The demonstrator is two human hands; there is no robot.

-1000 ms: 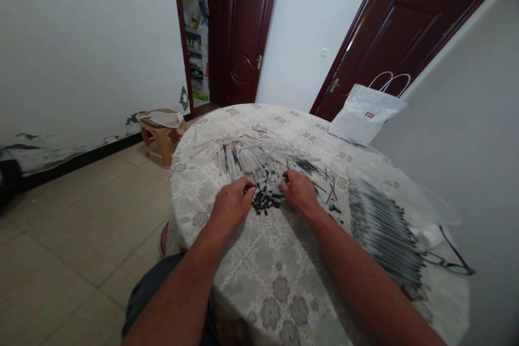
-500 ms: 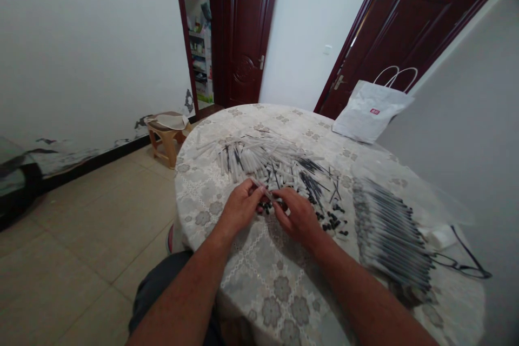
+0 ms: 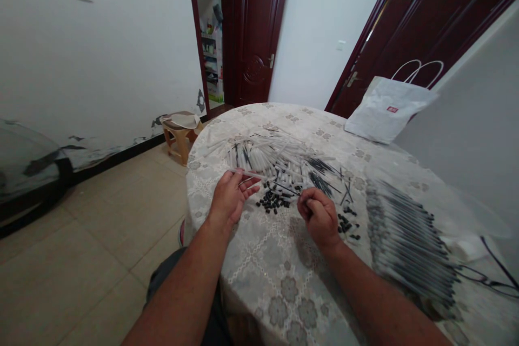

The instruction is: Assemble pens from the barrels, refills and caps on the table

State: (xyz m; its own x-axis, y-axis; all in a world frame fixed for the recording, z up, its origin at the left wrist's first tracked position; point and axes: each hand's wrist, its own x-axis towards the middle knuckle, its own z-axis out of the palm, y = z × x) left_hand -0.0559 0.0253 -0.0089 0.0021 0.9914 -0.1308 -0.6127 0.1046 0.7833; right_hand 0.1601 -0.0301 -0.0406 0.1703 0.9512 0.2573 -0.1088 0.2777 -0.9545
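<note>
My left hand (image 3: 230,197) pinches a translucent white pen barrel (image 3: 248,173) between thumb and forefinger, the other fingers spread. My right hand (image 3: 319,216) is closed on the end of a thin dark pen refill (image 3: 287,188). The refill lies in line with the barrel; whether its tip is inside I cannot tell. Under and between the hands is a cluster of small black pen caps or plugs (image 3: 273,201). Just beyond lie a heap of white barrels (image 3: 259,155) and loose dark refills (image 3: 320,183).
A row of assembled-looking pens (image 3: 413,243) lies at the right on clear plastic, near eyeglasses (image 3: 486,281). More black pieces (image 3: 346,225) lie beside my right wrist. A white paper bag (image 3: 381,111) stands at the back of the round table (image 3: 251,259). A stool (image 3: 180,135) stands left.
My hands were together over the barrel and have moved apart, left hand leftward, right hand rightward. The dark refill now shows between them. The view has turned slightly left.
</note>
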